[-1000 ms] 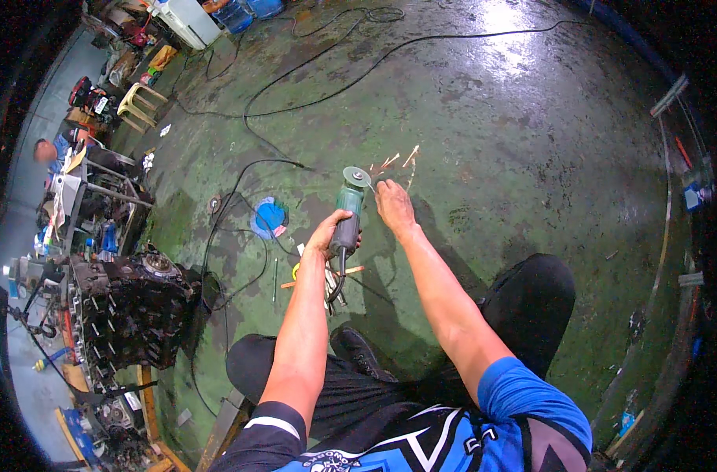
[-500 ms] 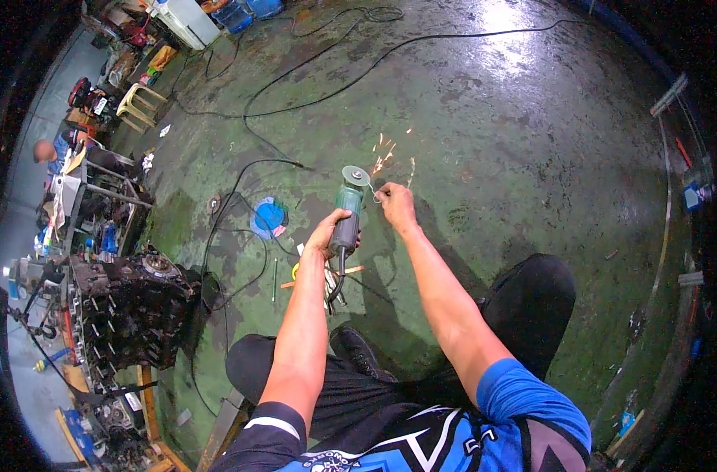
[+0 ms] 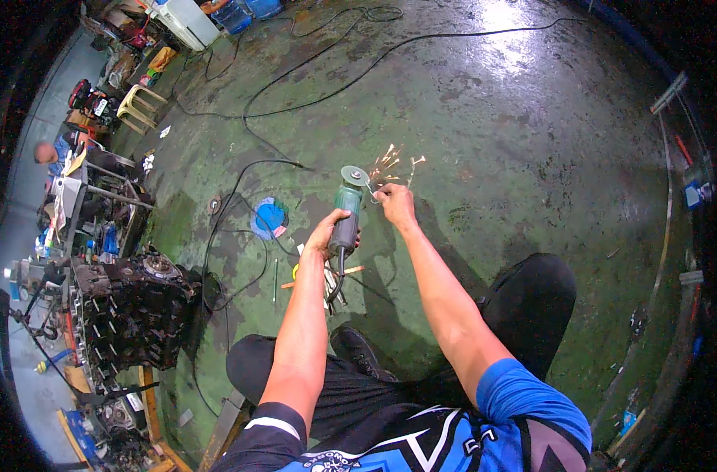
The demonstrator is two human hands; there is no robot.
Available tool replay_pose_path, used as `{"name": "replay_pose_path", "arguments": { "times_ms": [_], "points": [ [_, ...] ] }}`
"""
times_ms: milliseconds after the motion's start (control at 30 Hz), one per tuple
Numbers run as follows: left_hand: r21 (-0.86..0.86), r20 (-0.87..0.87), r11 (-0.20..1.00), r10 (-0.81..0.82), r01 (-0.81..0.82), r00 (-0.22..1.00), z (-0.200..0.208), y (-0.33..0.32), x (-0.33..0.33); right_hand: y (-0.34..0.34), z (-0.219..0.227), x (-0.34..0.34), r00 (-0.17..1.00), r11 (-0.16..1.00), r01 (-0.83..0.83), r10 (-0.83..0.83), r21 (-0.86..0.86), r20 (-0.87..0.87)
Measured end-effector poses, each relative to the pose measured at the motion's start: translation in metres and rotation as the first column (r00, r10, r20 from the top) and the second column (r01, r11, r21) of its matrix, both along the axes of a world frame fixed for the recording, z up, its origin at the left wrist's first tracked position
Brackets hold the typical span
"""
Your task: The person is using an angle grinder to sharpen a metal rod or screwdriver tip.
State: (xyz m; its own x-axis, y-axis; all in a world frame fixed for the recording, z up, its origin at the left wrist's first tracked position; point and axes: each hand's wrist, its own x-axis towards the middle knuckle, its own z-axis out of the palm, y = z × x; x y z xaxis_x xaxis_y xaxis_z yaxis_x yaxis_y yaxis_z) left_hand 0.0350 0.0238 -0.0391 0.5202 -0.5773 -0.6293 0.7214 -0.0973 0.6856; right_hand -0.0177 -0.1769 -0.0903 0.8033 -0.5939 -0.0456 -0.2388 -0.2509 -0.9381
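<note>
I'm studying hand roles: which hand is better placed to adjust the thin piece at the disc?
Probably the right hand: it pinches the thin piece by the disc, while the left hand grips the grinder.

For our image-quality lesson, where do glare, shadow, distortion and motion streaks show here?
Head view: white glare on the upper floor; head view: shadow right of the right forearm; head view: sparks streaked beside the angle grinder; head view: edges bowing near the black rim.

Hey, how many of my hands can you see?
2: the left hand grips the grinder; the right hand pinches a thin piece at the disc.
</note>
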Motion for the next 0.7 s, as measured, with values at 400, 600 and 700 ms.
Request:
{"name": "replay_pose_path", "arguments": {
  "times_ms": [400, 600, 700],
  "points": [
    [0.014, 0.039, 1.000, -0.003, 0.003, 0.999, 0.006, -0.003, -0.004, 0.000, 0.002, -0.002, 1.000, 1.000, -0.001, 0.000, 0.019, 0.026],
    [0.019, 0.023, 1.000, -0.006, 0.006, 1.000, 0.009, -0.004, -0.002, 0.003, 0.003, -0.001, 0.994, 0.911, -0.033, 0.075, -0.412, 0.085],
    [0.055, 0.023, 0.998, 0.011, -0.012, 1.000, 0.010, -0.009, -0.006, 0.003, 0.001, -0.003, 0.989, 0.860, -0.032, 0.099, -0.509, 0.106]
  ]
}}
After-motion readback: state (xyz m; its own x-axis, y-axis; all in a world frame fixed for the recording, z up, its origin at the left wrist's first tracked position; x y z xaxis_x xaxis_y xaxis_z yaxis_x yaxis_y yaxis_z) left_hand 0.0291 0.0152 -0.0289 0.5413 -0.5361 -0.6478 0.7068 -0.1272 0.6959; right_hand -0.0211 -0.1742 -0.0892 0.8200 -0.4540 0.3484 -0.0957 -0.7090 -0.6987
